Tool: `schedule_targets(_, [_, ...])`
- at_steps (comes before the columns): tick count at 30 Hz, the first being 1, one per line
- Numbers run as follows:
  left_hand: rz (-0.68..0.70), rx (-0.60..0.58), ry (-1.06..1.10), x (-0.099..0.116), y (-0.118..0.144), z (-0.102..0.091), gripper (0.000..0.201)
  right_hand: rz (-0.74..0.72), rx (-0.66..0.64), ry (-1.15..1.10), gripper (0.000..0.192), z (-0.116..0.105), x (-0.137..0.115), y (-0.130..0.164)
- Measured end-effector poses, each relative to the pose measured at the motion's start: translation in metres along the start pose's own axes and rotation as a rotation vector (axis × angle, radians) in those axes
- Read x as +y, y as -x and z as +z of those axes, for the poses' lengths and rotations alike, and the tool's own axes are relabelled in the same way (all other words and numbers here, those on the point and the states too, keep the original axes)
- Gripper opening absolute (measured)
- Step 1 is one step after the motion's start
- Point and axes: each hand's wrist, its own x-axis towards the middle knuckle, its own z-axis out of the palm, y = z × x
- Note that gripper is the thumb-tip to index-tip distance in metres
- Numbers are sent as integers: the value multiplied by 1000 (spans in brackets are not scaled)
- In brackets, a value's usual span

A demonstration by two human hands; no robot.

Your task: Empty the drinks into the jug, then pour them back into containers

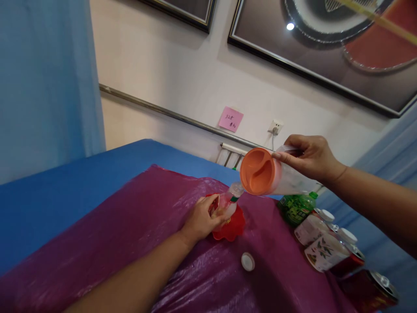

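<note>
Nearest, a white cap lies alone on the purple sheet, with bare sheet open to its left. At the right edge lie cans and white bottles with leaf-printed labels, then a green bottle; their writing is too small to read. The left hand wraps its fingers round a small clear bottle standing in a red dish. Above it, the right hand grips a tilted jug with an orange lid, spout just over the bottle's mouth. Beyond, a pink note bears illegible handwriting beside a wall socket.
</note>
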Motion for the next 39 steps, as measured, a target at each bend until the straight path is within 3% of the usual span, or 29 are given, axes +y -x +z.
schedule_targets(39, [8, -16, 37, 4, 1, -3, 56, -7, 46, 59, 53, -13, -4, -2])
